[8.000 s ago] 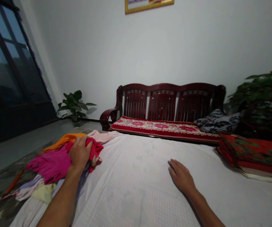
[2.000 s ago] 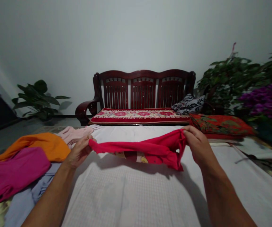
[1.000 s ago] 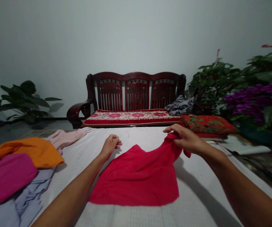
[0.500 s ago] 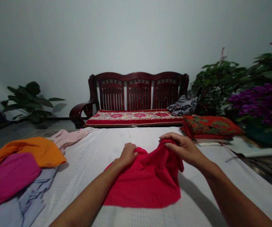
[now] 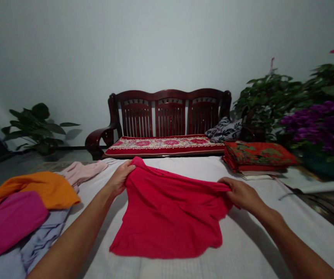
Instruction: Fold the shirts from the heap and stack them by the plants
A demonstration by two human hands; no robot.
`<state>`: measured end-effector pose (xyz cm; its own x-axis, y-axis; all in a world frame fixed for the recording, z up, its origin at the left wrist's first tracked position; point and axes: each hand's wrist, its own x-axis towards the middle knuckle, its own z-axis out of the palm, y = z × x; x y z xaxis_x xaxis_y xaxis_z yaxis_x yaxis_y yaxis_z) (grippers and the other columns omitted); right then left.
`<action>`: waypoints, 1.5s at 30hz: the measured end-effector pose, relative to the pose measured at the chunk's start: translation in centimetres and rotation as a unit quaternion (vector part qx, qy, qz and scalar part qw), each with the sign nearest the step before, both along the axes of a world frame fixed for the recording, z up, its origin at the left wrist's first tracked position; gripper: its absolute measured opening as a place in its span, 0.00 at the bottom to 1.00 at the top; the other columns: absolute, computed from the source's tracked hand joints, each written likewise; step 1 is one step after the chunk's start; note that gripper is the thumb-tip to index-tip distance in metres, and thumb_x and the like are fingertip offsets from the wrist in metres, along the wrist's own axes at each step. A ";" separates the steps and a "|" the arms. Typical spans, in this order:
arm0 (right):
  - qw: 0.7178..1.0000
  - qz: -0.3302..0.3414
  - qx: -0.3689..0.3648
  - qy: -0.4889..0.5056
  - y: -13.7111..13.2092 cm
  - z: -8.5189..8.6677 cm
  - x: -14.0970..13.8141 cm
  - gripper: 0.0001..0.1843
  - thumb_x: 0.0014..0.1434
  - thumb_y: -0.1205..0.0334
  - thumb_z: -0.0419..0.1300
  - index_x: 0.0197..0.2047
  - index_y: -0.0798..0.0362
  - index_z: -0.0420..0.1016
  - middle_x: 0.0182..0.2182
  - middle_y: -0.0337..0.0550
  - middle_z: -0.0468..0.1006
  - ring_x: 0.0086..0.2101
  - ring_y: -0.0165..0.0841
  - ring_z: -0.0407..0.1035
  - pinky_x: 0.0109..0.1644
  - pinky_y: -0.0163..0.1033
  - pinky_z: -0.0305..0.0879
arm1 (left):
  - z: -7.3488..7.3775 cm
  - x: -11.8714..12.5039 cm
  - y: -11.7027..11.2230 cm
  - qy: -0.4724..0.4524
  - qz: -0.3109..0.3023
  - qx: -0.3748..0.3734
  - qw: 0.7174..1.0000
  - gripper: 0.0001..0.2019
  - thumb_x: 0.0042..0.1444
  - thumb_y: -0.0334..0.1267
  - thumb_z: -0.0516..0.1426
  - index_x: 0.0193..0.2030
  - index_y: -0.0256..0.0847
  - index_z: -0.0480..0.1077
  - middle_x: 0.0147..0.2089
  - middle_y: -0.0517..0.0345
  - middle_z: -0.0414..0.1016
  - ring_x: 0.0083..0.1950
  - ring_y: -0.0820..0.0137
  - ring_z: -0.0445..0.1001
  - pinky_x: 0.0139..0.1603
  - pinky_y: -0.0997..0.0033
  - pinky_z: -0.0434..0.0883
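A red garment (image 5: pixel 173 217) is stretched between my two hands, its far edge lifted and its near edge lying on the white cloth (image 5: pixel 152 269). My left hand (image 5: pixel 122 176) pinches the garment's upper left corner between thumb and fingers. At the right, my right hand (image 5: pixel 238 192) grips the other end, where the fabric bunches into folds. The far edge slopes down from left to right. Whether it is a shirt or another kind of garment, I cannot tell.
Left lie orange (image 5: pixel 45 188), magenta (image 5: pixel 16 221), lavender (image 5: pixel 43 236) and pale pink (image 5: pixel 82 170) garments. Folded red patterned fabric (image 5: pixel 260 157) sits back right. Behind stands a wooden bench (image 5: pixel 169 112) with a cushion (image 5: pixel 225 130). Purple flowers (image 5: pixel 318 124) and plants (image 5: pixel 268 97) flank the right.
My left hand has moved left and away from me, my right hand slightly right and lower. The red garment, bunched up before, is now drawn wide between them.
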<state>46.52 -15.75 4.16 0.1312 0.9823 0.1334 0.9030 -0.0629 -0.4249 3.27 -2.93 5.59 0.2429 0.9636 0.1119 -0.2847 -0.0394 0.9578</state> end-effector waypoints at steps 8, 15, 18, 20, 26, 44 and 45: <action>0.960 -0.023 0.017 0.279 3.5 -0.5 0.8 0.13 0.49 0.59 0.53 0.35 0.53 0.75 0.20 0.36 0.70 0.21 0.30 0.64 0.22 0.32 0.54 | 1.5 -3.9 1.6 0.037 0.062 0.005 0.997 0.26 0.40 0.42 0.73 0.46 0.34 0.76 0.40 0.51 0.83 0.35 0.68 0.79 0.37 0.74 0.76; 0.886 -0.104 0.109 0.438 9.0 6.1 -1.4 0.06 0.50 0.64 0.57 0.34 0.52 0.71 0.17 0.35 0.70 0.15 0.27 0.62 0.15 0.28 0.43 | 6.0 -3.6 6.5 -0.009 0.205 0.041 0.978 0.16 0.43 0.33 0.67 0.41 0.36 0.73 0.29 0.61 0.78 0.28 0.73 0.75 0.32 0.75 0.73; 0.817 -0.083 0.266 0.505 10.0 10.5 -2.7 0.12 0.50 0.65 0.56 0.40 0.50 0.73 0.23 0.36 0.76 0.20 0.29 0.69 0.19 0.29 0.60 | 9.6 -3.8 7.2 -0.044 0.222 0.124 0.966 0.15 0.45 0.34 0.67 0.40 0.39 0.71 0.29 0.65 0.77 0.28 0.75 0.73 0.33 0.75 0.73; 0.770 -0.048 0.375 0.513 9.6 12.7 -3.6 0.13 0.50 0.65 0.58 0.40 0.50 0.74 0.29 0.37 0.79 0.27 0.30 0.73 0.27 0.33 0.71 | 11.7 -4.4 6.7 -0.059 0.219 0.198 0.954 0.14 0.46 0.36 0.67 0.40 0.42 0.71 0.31 0.66 0.77 0.29 0.76 0.72 0.35 0.75 0.72; 0.786 0.055 0.405 0.463 5.1 10.5 -3.8 0.14 0.50 0.61 0.64 0.43 0.48 0.78 0.43 0.40 0.81 0.43 0.36 0.75 0.50 0.44 0.73 | 9.8 -8.9 2.7 0.043 0.205 0.251 0.945 0.12 0.46 0.43 0.70 0.36 0.51 0.74 0.36 0.65 0.77 0.37 0.71 0.75 0.42 0.72 0.74; 0.924 0.149 -0.187 0.299 -3.1 -0.7 -1.4 0.14 0.42 0.62 0.52 0.24 0.53 0.80 0.23 0.42 0.79 0.29 0.38 0.71 0.37 0.40 0.68 | -3.9 -13.0 -5.8 0.437 -0.121 0.057 0.889 0.10 0.46 0.43 0.60 0.23 0.41 0.66 0.24 0.61 0.68 0.29 0.70 0.63 0.32 0.73 0.60; 0.912 0.164 -0.224 0.301 -3.3 -0.8 -1.2 0.14 0.41 0.63 0.53 0.24 0.53 0.80 0.23 0.41 0.79 0.28 0.37 0.71 0.37 0.39 0.68 | -3.8 -13.0 -6.1 0.447 -0.141 0.058 0.881 0.09 0.46 0.43 0.60 0.24 0.41 0.66 0.25 0.61 0.68 0.30 0.69 0.64 0.33 0.72 0.60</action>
<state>45.28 -19.09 3.32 -0.2619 0.9204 -0.2904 0.5165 -0.1205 -0.8478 -9.76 -9.07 1.78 0.5121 0.8454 -0.1518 0.5680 -0.2007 0.7982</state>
